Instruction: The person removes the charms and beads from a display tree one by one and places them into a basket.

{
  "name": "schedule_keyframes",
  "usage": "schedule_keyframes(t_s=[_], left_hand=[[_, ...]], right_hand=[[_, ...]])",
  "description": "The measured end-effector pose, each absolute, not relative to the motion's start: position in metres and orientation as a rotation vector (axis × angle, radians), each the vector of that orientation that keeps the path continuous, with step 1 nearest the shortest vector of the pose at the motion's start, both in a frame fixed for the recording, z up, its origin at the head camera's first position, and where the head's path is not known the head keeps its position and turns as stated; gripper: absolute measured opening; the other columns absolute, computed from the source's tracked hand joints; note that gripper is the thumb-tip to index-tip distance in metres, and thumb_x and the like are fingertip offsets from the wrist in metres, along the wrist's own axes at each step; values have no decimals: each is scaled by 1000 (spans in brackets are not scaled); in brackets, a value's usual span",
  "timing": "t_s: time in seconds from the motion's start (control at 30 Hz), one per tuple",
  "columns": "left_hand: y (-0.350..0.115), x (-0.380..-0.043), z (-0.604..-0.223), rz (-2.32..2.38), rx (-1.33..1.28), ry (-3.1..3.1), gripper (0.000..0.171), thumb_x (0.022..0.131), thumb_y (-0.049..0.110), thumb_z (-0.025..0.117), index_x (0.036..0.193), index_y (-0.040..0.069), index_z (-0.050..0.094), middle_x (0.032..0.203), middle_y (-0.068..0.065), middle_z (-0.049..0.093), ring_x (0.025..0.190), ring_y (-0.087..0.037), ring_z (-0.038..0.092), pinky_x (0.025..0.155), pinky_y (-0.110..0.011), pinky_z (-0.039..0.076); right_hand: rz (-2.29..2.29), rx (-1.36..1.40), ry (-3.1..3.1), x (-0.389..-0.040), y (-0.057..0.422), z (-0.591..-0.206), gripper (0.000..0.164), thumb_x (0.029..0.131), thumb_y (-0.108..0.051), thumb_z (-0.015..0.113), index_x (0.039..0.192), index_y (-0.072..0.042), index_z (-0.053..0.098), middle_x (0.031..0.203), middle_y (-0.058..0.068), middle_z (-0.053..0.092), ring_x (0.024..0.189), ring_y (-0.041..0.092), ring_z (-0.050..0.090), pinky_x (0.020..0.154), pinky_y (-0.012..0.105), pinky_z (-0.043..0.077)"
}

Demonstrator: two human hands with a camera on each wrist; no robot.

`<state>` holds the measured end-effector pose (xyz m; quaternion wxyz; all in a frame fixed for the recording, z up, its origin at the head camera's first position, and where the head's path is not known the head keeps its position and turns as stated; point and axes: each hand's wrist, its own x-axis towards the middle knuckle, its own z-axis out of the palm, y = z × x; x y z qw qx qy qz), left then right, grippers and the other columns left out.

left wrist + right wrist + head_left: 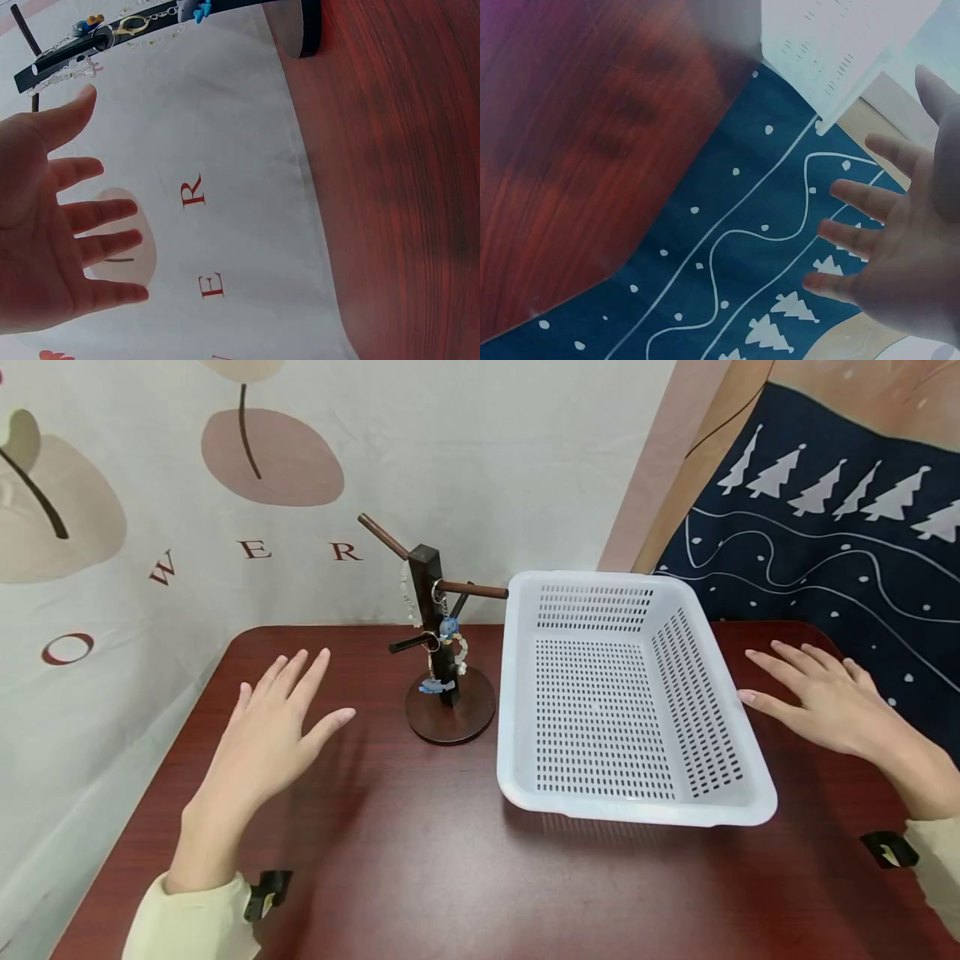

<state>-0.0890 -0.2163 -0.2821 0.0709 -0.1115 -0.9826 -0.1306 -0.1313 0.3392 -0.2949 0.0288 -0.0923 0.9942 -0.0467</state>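
Note:
My left hand (272, 735) hovers over the left part of the table, fingers spread and holding nothing. To its right stands a dark wooden stand (429, 602) with a round base and several pegs. Keychains with a blue figure (448, 628) and a blue charm (432, 686) hang from it, along with a clear beaded strand (407, 595). A white perforated basket (600, 718) sits right of the stand, and nothing shows inside it. Beyond the basket's right rim my right hand (832, 703) is held with fingers extended, gripping nothing. In the left wrist view the stand (150, 28) appears sideways.
The dark red wooden table (420, 860) has rounded back corners. Behind it hangs a pale cloth (465, 460) with printed letters; a navy cloth (810, 552) with white trees hangs at the right. One stand peg reaches close to the basket's left rim.

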Motion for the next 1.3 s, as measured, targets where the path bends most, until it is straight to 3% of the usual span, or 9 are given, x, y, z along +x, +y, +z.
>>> schedule_keyframes(t_s=[0.17, 0.37, 0.53, 0.7, 0.9, 1.07, 1.3], left_hand=[[-209, -92, -279, -543, -355, -2892, 67, 89, 35, 58, 143, 9, 29, 135, -21, 42, 121, -40, 36, 92, -56, 29], [-194, -102, -277, -716, -387, -2759, 50, 88, 22, 61, 133, 4, 46, 111, -17, 60, 105, -36, 52, 85, -50, 36], [-180, -109, -274, -816, -393, -2646, 37, 86, 12, 63, 121, 3, 56, 99, -14, 66, 98, -33, 56, 82, -45, 39], [-168, -112, -270, -893, -410, -2551, 28, 84, 7, 64, 112, 2, 62, 90, -10, 68, 91, -27, 60, 75, -38, 40], [-158, -115, -267, -958, -406, -2469, 20, 83, 6, 66, 102, 2, 65, 84, -6, 69, 76, -18, 61, 65, -27, 39], [-151, -115, -263, -1020, -349, -2427, 16, 82, 7, 67, 97, 2, 67, 81, -8, 68, 68, -15, 60, 62, -17, 40], [-144, -116, -262, -1084, -292, -2401, 12, 82, 7, 66, 94, 2, 68, 76, -7, 67, 67, -13, 57, 62, -16, 41]], right_hand=[[-172, -337, 3073, -134, 338, -287, 70, 87, -47, 54, 137, -1, 34, 134, 34, 30, 118, 55, 23, 89, 71, 17], [-435, -399, 3002, -135, 332, -277, 72, 83, -37, 65, 137, 0, 35, 132, 33, 34, 116, 51, 28, 89, 69, 22], [-589, -465, 2967, -134, 320, -273, 62, 83, -29, 67, 134, -5, 41, 128, 26, 44, 110, 43, 40, 82, 63, 34], [-609, -646, 2978, -136, 313, -272, 53, 84, -18, 67, 130, -4, 47, 116, 20, 56, 98, 32, 51, 74, 49, 45], [-591, -712, 2976, -138, 303, -264, 48, 83, -17, 67, 126, -3, 52, 105, 14, 61, 88, 24, 56, 65, 27, 46], [-597, -706, 2958, -142, 290, -255, 47, 83, -18, 67, 124, -1, 53, 103, 15, 61, 86, 26, 56, 64, 31, 47], [-647, -759, 2906, -149, 267, -246, 47, 83, -16, 68, 125, -1, 53, 105, 18, 61, 74, 21, 53, 55, 25, 43]])
